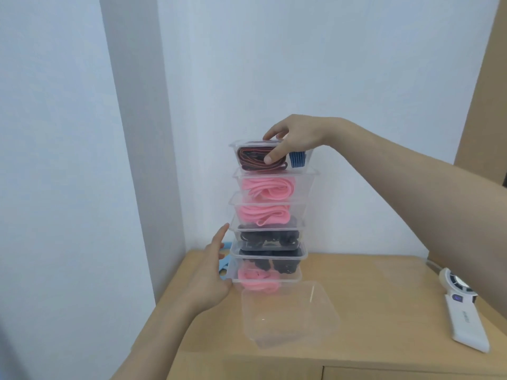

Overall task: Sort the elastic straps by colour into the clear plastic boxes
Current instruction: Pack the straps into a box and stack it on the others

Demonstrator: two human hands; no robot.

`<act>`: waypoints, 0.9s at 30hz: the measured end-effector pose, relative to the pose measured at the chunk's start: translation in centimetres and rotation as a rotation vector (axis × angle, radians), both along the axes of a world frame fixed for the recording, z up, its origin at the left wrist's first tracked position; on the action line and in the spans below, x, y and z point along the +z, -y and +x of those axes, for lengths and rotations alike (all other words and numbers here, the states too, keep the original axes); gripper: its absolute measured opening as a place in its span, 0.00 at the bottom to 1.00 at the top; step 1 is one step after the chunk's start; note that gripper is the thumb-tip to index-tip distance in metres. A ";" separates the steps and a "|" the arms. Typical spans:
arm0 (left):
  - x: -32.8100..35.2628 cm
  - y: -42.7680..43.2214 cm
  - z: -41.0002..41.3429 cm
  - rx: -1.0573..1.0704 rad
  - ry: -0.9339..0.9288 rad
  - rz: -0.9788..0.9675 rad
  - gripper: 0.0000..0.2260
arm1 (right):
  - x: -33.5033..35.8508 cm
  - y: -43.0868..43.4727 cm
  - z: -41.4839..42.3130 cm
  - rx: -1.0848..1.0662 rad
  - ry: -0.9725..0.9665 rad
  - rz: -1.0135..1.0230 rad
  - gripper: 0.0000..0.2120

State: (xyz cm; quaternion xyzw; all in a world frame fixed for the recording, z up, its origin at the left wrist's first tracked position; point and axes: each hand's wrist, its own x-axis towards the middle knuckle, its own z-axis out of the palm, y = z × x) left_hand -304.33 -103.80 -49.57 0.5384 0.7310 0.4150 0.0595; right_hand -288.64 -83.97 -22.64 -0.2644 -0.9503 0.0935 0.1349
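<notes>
Backdrop: a pale wall (301, 64) is rising behind everything, meeting in a corner just behind the stack.
Surface: a light wooden cabinet top (384, 297) is carrying the stack.
Stack: six clear plastic boxes (304, 187) are standing one upon another, leaning slightly out of line.
Empty box (288, 314): lying just in front of the stack's foot.
White device (463, 316): lying well to the right of the stack.
Right hand (296, 135): gripping the top box (238, 149) of the stack, fingers curling over its far rim, thumb pressing its front wall.
Left hand (208, 272): released, straight fingers touching the stack's lower left side.
Pink straps (269, 187): filling the second, third and bottom boxes of the stack.
Black straps (270, 237): sitting in the fourth and fifth.
Dark red straps (252, 157): lying in the top box.
Blue strap (297, 159): sitting beside them.
</notes>
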 end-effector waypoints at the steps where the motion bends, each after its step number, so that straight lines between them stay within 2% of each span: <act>1: 0.0 -0.3 0.2 -0.015 0.033 -0.003 0.46 | 0.0 0.0 0.0 -0.007 0.012 0.024 0.37; 5: 0.1 -1.8 -0.3 -0.052 0.121 0.020 0.50 | -0.4 -0.1 0.6 -0.037 -0.024 0.155 0.36; 9: -0.1 -2.5 -1.1 -0.100 0.145 -0.017 0.56 | -1.2 0.5 2.0 0.030 -0.035 0.101 0.37; 14: -0.3 -3.1 -2.0 -0.046 0.109 -0.046 0.60 | -2.0 0.6 3.0 0.042 0.037 0.177 0.45; 17: -0.5 -3.6 -1.2 -0.059 0.188 -0.051 0.56 | -2.1 0.0 3.2 0.040 0.053 0.205 0.44; 19: -0.3 -4.3 -0.3 -0.054 0.123 -0.055 0.53 | -2.0 -0.4 3.5 0.035 0.053 0.203 0.43; 24: 0.2 -8.3 1.0 -0.140 0.081 -0.142 0.57 | -1.6 -2.7 6.2 -0.045 0.068 0.208 0.40; 27: 1.4 -11.3 2.6 -0.170 -0.030 -0.214 0.48 | -1.8 -4.8 8.0 -0.085 0.061 0.200 0.40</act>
